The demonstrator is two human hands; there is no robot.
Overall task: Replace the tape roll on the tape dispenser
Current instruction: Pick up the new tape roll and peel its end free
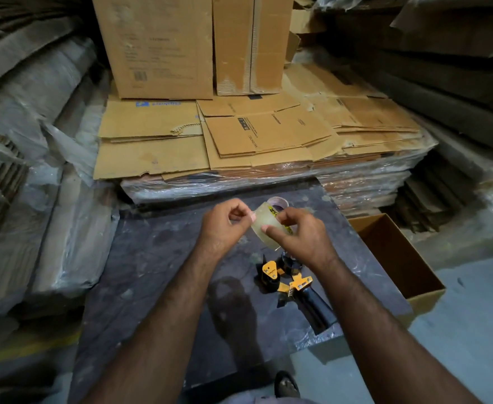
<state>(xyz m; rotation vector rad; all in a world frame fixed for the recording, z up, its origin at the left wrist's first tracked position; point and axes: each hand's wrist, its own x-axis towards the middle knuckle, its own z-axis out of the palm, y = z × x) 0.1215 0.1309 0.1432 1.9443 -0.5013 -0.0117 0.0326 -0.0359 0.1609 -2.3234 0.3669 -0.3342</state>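
Note:
A clear tape roll [265,223] is held up over the dark work surface [157,275]. My right hand [300,234] grips it from the right, thumb on its outer face. My left hand [224,225] pinches at the roll's left edge with thumb and forefinger; whether it holds a loose tape end is too small to tell. The yellow and black tape dispenser [291,284] lies on its side on the surface just below my right wrist, its hub bare and its black handle pointing toward me. An empty cardboard tape core [278,202] sits on the surface behind the roll.
An open cardboard box [396,258] stands to the right of the surface. A stack of flattened cartons wrapped in plastic [239,141] lies behind, with upright boxes [192,45] on top. Wrapped bundles [35,170] crowd the left. A sandalled foot [287,384] shows at the bottom.

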